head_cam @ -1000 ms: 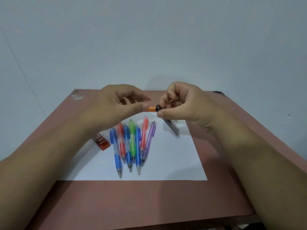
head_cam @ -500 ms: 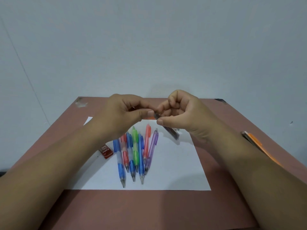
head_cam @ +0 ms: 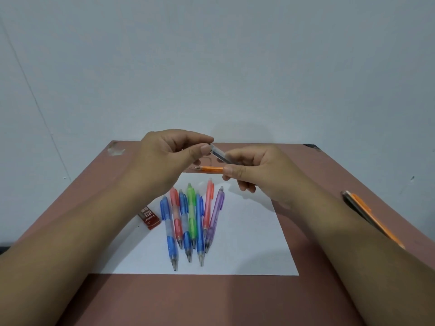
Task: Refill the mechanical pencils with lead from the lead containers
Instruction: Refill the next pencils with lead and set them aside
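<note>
Left hand (head_cam: 164,158) now pinching clear lead tube (head_cam: 220,156), right hand (head_cam: 256,175) gripping orange pencil (head_cam: 209,168), hands drawn apart

- Both forearms reach forward from the lower corners and converge toward the middle, hands raised above the surface (head_cam: 235,300).
- The left hand (head_cam: 169,158) shows its back, fingers curled, thumb and forefinger pinching the upper end of a clear lead container (head_cam: 220,154).
- The right hand (head_cam: 256,175) sits just beside it, slightly lower, fingers curled, holding the container's lower end and an orange pencil (head_cam: 209,168) that points left.
</note>
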